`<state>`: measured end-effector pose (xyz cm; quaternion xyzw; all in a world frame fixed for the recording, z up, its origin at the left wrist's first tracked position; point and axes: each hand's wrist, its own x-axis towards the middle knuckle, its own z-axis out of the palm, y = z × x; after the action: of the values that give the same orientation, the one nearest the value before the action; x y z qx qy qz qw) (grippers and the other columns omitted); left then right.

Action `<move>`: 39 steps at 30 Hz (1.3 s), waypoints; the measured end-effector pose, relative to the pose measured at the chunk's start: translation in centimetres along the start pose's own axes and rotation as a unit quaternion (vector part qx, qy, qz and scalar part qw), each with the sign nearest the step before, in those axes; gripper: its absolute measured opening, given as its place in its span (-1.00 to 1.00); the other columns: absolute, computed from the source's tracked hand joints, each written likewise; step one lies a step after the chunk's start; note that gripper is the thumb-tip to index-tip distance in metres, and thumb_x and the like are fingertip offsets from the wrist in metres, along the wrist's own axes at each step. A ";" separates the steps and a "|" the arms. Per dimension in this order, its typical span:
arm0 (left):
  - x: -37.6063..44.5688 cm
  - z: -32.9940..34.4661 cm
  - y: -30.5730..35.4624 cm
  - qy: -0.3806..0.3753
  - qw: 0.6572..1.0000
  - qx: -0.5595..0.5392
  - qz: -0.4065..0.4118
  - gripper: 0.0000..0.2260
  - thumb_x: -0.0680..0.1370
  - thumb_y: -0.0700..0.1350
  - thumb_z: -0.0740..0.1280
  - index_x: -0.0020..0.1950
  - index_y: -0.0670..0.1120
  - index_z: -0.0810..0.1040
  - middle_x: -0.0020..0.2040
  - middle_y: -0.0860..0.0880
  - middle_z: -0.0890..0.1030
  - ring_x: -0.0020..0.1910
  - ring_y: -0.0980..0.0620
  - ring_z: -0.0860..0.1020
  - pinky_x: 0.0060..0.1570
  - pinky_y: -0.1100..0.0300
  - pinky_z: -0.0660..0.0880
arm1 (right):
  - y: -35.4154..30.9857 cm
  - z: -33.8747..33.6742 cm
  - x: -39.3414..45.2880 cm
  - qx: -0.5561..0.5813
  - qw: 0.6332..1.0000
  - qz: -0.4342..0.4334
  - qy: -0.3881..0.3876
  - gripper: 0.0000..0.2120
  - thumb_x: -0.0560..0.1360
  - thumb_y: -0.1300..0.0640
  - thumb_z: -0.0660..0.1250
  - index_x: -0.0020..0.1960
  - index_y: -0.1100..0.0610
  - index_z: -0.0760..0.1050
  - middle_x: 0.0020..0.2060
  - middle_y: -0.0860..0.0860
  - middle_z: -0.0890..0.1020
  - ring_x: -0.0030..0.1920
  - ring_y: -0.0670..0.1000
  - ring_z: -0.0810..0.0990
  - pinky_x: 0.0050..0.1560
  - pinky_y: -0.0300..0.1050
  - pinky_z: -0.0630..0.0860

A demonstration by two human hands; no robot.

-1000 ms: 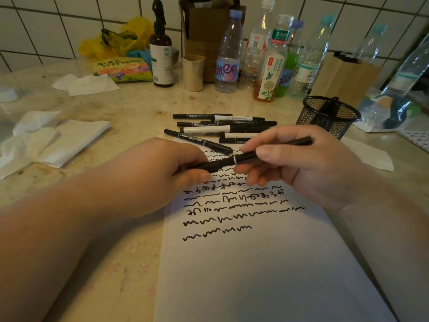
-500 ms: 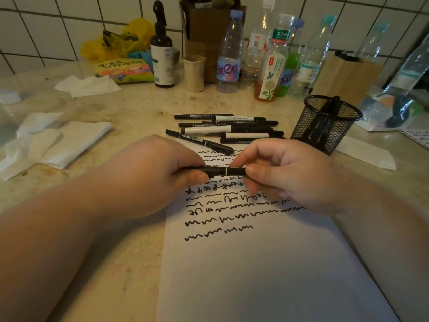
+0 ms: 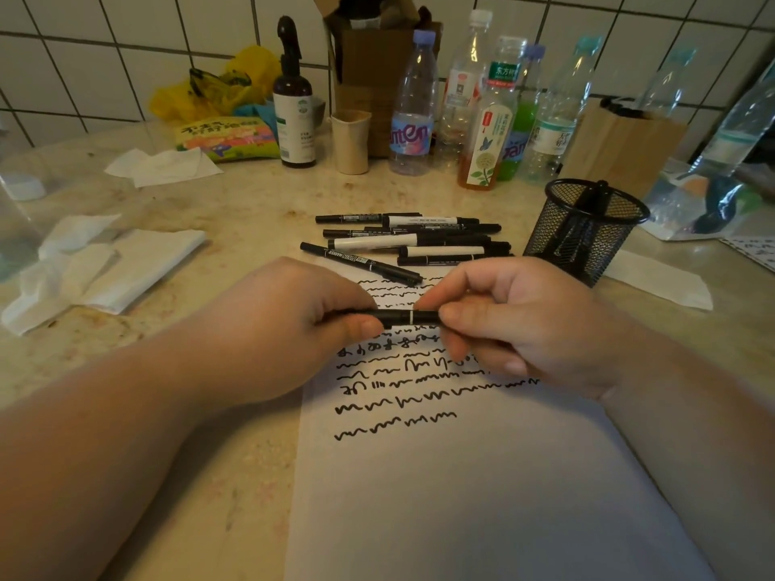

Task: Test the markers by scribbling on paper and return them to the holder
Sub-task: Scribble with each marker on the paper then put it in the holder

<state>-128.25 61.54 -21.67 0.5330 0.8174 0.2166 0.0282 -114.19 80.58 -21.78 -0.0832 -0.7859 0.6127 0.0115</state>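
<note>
A black marker (image 3: 404, 317) with a thin white ring lies level between both hands, just above the paper. My left hand (image 3: 285, 329) pinches its left end and my right hand (image 3: 520, 320) grips its right end. The white paper (image 3: 461, 475) below carries several rows of black scribbles. Beyond the hands lies a pile of several black and white markers (image 3: 411, 241). The black mesh holder (image 3: 583, 230) stands to the right of the pile, with a marker or two upright inside.
Crumpled white tissues (image 3: 96, 266) lie at the left. Along the tiled wall stand a dark spray bottle (image 3: 293, 115), a beige cup (image 3: 351, 140), several plastic bottles (image 3: 486, 111), a cardboard box (image 3: 377, 56) and a brown paper bag (image 3: 620, 144). A folded tissue (image 3: 658, 283) lies right of the holder.
The marker was tilted with its right end sticking out past my right hand; it now lies level, and my right hand has closed over that end and moved toward the left hand.
</note>
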 end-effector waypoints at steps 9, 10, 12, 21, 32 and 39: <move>0.3 0.5 0.5 0.038 0.992 -0.121 -0.019 -0.64 0.41 0.28 0.13 0.17 0.33 0.44 -0.14 0.24 0.59 -0.25 0.20 0.55 -0.29 0.25 0.51 | -0.7 -0.9 -0.5 0.071 0.967 -0.220 0.105 -0.78 0.55 0.11 0.26 0.07 0.17 0.62 -0.30 0.13 0.67 -0.37 0.09 0.60 -0.33 -0.12 0.55; 0.3 0.5 0.4 0.045 0.990 -0.130 -0.020 -0.58 0.38 0.31 0.11 0.21 0.32 0.42 -0.13 0.23 0.59 -0.23 0.21 0.55 -0.23 0.22 0.54 | -0.8 -1.0 -0.6 0.050 0.951 -0.247 0.180 -0.80 0.59 0.10 0.23 0.06 0.15 0.60 -0.32 0.08 0.66 -0.39 0.07 0.58 -0.35 -0.13 0.53; 0.3 0.5 0.2 0.055 0.987 -0.150 -0.027 -0.53 0.35 0.32 0.12 0.24 0.30 0.41 -0.11 0.24 0.58 -0.21 0.22 0.55 -0.21 0.21 0.53 | -1.2 -1.9 -0.8 0.024 0.890 -0.293 0.349 -0.81 0.65 0.10 0.19 0.03 0.06 0.58 -0.37 -0.02 0.64 -0.40 0.01 0.56 -0.36 -0.13 0.51; 0.1 0.4 0.4 0.027 0.996 -0.083 -0.026 -0.71 0.48 0.23 0.18 0.19 0.30 0.43 -0.15 0.25 0.59 -0.23 0.24 0.55 -0.32 0.31 0.52 | -1.6 -4.8 -0.7 0.042 0.740 -0.291 0.605 -0.88 0.60 -0.02 0.27 0.06 -0.03 0.55 -0.43 -0.14 0.51 -0.47 -0.17 0.43 -0.48 -0.25 0.36; -0.1 0.3 0.4 0.021 0.998 -0.046 -0.036 -0.83 0.50 0.20 0.19 0.05 0.33 0.50 -0.25 0.23 0.60 -0.27 0.26 0.56 -0.37 0.32 0.52 | -1.4 -4.7 -0.5 0.097 0.803 -0.172 0.562 -0.73 0.47 0.26 0.36 0.16 0.13 0.61 -0.55 -0.12 0.48 -0.51 -0.08 0.39 -0.48 -0.21 0.32; -0.1 0.2 0.5 0.019 0.999 -0.041 -0.031 -0.81 0.49 0.19 0.19 0.04 0.30 0.53 -0.27 0.17 0.63 -0.30 0.20 0.59 -0.31 0.22 0.59 | -1.2 -2.7 -0.7 -0.119 0.878 -0.211 0.414 -0.75 0.53 0.22 0.33 0.15 -0.04 0.56 -0.41 -0.04 0.56 -0.41 -0.05 0.51 -0.30 -0.13 0.47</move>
<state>-127.71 61.65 -21.68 0.5021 0.8241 0.2589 0.0415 -113.33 82.83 -19.91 -0.1617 -0.7754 0.4072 0.4548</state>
